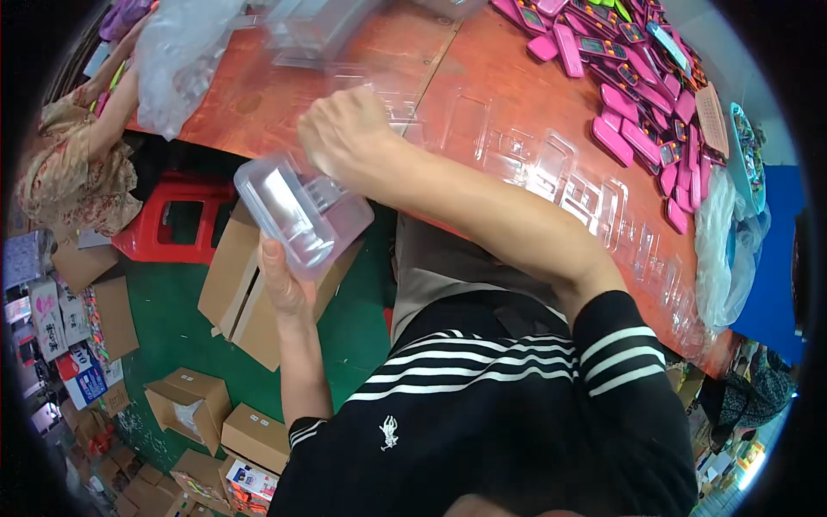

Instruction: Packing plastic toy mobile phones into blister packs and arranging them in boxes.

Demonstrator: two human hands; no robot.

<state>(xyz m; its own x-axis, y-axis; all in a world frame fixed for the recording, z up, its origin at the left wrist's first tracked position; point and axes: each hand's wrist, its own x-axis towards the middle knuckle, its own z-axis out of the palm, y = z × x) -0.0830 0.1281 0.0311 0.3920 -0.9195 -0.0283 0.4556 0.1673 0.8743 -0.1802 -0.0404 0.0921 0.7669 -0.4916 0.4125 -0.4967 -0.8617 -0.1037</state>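
While left hand pinches trays, long axis lower-right, right hand curls, contents unclear.

Bright, fairly even light falls across the red surface, with dark shade beneath its left edge. White glare streaks the clear plastic tray and glints off the clear packs on the surface. Blur smears the clear containers at the top. A glowing strip flares at lower right; fisheye distortion bends the edges into a black rim.
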